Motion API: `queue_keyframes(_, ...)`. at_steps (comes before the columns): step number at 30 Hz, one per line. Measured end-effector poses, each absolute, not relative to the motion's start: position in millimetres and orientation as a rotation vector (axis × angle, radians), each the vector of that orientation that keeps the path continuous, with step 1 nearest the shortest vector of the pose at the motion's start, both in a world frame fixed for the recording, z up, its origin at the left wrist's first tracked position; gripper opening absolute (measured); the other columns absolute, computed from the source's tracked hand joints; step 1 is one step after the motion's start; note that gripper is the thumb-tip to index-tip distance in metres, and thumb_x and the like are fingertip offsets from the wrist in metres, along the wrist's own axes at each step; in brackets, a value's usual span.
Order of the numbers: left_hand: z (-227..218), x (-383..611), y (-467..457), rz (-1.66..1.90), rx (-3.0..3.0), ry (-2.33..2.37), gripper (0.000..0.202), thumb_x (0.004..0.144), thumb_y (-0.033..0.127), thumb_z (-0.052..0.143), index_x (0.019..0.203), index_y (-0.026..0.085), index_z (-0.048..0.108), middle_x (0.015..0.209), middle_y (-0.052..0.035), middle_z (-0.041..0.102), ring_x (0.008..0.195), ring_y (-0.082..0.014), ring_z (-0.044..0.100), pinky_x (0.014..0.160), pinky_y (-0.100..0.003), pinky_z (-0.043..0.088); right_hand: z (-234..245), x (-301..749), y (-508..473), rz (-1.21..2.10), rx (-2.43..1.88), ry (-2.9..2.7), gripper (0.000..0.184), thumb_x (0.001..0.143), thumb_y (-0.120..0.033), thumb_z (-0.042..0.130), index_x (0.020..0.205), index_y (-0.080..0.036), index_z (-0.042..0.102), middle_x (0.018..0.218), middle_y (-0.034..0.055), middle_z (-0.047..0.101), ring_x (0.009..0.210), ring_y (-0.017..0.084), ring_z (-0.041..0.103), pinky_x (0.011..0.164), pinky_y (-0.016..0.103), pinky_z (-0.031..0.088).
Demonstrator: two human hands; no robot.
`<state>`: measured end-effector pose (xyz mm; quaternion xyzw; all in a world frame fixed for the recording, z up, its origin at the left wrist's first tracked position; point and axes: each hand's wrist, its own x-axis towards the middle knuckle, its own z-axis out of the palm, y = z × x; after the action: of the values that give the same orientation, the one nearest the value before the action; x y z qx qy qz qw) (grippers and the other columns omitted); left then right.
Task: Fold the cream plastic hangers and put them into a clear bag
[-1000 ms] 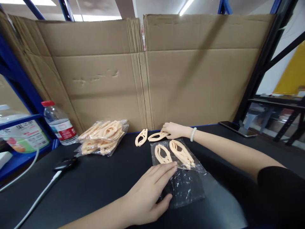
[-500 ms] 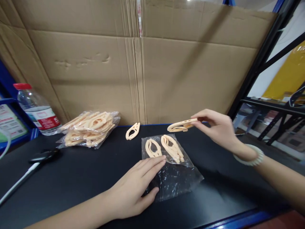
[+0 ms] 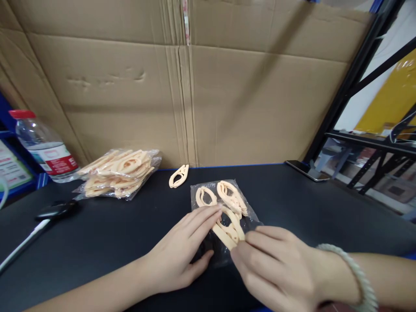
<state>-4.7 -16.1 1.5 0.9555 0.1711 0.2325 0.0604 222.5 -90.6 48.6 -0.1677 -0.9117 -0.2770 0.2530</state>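
A clear plastic bag (image 3: 198, 187) lies on the black table with beige folding hangers (image 3: 231, 197) in its far part, where another folded hanger (image 3: 205, 196) sits to their left. My right hand (image 3: 276, 264) pinches the near end of one more folding hanger (image 3: 232, 225) and holds it low over the bag. My left hand (image 3: 185, 251) lies with fingers stretched out, its fingertips over the bag and touching the edge of that hanger. The near half of the bag is partly hidden by my hands. A single loose hanger (image 3: 178, 176) lies beyond, near the cardboard.
Bagged hangers (image 3: 118, 173) are piled at the left back beside a red-capped bottle (image 3: 47, 149). A black device (image 3: 56, 210) with a white cable lies at the left. A phone (image 3: 307, 170) rests at the right back edge. Cardboard (image 3: 260, 108) stands behind the table.
My right hand has brought its hanger from the upper right down and toward me, over the bag. My left hand has stayed almost in place. The phone has come into view.
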Motion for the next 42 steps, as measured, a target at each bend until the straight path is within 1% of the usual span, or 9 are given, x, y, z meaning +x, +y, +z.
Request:
queue_keyframes(3,1.3,-4.6,-15.1,0.717,2.882,0.492,0.073,0.084,0.011,0.054,0.149,0.02,0.02,0.151,-0.0123,0.035,0.14,-0.0265,0.031,0.113,-0.046,0.035,26.1,209.9,-64.9,-0.815,-0.49,-2.495,0.028,0.089,-0.009,0.044,0.068,-0.014,0.061,0.066,0.0046,0.06,0.055,0.016,0.053,0.046,0.029,0.041)
queue_keyframes(8,-2.8,-5.5,-13.6,0.74,2.855,0.547,0.074,0.082,0.01,0.055,0.148,0.019,0.022,0.15,-0.0125,0.037,0.138,-0.0258,0.034,0.113,-0.045,0.036,9.5,200.9,-44.0,-0.92,-0.641,-2.514,0.023,0.089,-0.006,0.042,0.085,-0.006,0.065,0.079,0.0123,0.065,0.072,0.022,0.061,0.072,0.036,0.052)
queue_keyframes(13,-1.8,-6.2,-14.4,0.709,2.867,0.558,0.069,0.083,0.011,0.054,0.146,0.018,0.028,0.149,-0.0134,0.039,0.137,-0.0266,0.036,0.111,-0.045,0.038,40.8,206.5,-28.0,-0.256,-0.719,-2.362,0.022,0.086,-0.009,0.043,0.079,-0.014,0.063,0.069,0.0026,0.064,0.062,0.013,0.058,0.06,0.025,0.048)
queue_keyframes(16,1.2,-5.6,-14.5,0.632,2.903,0.553,0.065,0.085,0.011,0.051,0.146,0.017,0.029,0.15,-0.0129,0.038,0.138,-0.0259,0.034,0.112,-0.045,0.036,60.5,209.6,13.3,0.002,-0.904,-2.19,0.018,0.083,-0.008,0.048,0.082,-0.016,0.065,0.081,0.0015,0.069,0.075,0.013,0.063,0.069,0.025,0.049)
queue_keyframes(19,2.8,-5.0,-14.3,0.614,2.917,0.524,0.065,0.085,0.011,0.05,0.146,0.016,0.028,0.15,-0.0129,0.037,0.139,-0.0254,0.033,0.113,-0.046,0.034,57.4,204.6,70.4,0.086,-0.969,-2.379,0.034,0.086,-0.005,0.045,0.114,-0.013,0.06,0.11,0.0085,0.069,0.1,0.017,0.064,0.087,0.031,0.051)
queue_keyframes(27,3.5,-6.4,-14.9,0.597,2.903,0.504,0.072,0.081,0.01,0.052,0.147,0.018,0.024,0.151,-0.0124,0.036,0.138,-0.025,0.033,0.114,-0.045,0.033,14.4,156.2,168.9,-0.003,-0.887,-2.685,0.071,0.074,0.012,0.043,0.14,-0.011,0.04,0.147,0.0157,0.04,0.139,0.023,0.034,0.11,0.039,0.035)
queue_keyframes(33,4.8,-6.9,-14.6,0.611,2.889,0.489,0.072,0.081,0.01,0.052,0.146,0.018,0.025,0.15,-0.0125,0.037,0.138,-0.0248,0.034,0.114,-0.044,0.033,19.1,152.0,181.1,-0.096,-0.885,-2.772,0.045,0.08,0.005,0.048,0.123,-0.008,0.057,0.122,0.0204,0.058,0.118,0.03,0.053,0.094,0.045,0.044)
queue_keyframes(37,7.4,-6.8,-16.1,0.621,2.863,0.497,0.072,0.08,0.009,0.054,0.146,0.02,0.027,0.149,-0.0123,0.039,0.136,-0.0263,0.037,0.112,-0.046,0.035,29.3,171.6,169.1,-0.056,-0.829,-2.776,0.024,0.079,-0.003,0.059,0.101,-0.01,0.068,0.094,0.0098,0.064,0.082,0.018,0.062,0.078,0.03,0.048)
queue_keyframes(42,8.0,-6.2,-17.2,0.629,2.863,0.523,0.07,0.081,0.009,0.053,0.145,0.019,0.03,0.149,-0.0126,0.04,0.136,-0.0261,0.038,0.112,-0.046,0.036,46.6,204.8,128.9,-0.063,-0.798,-2.475,0.018,0.094,-0.016,0.051,0.1,-0.013,0.068,0.096,0.0064,0.062,0.085,0.013,0.059,0.08,0.025,0.046)
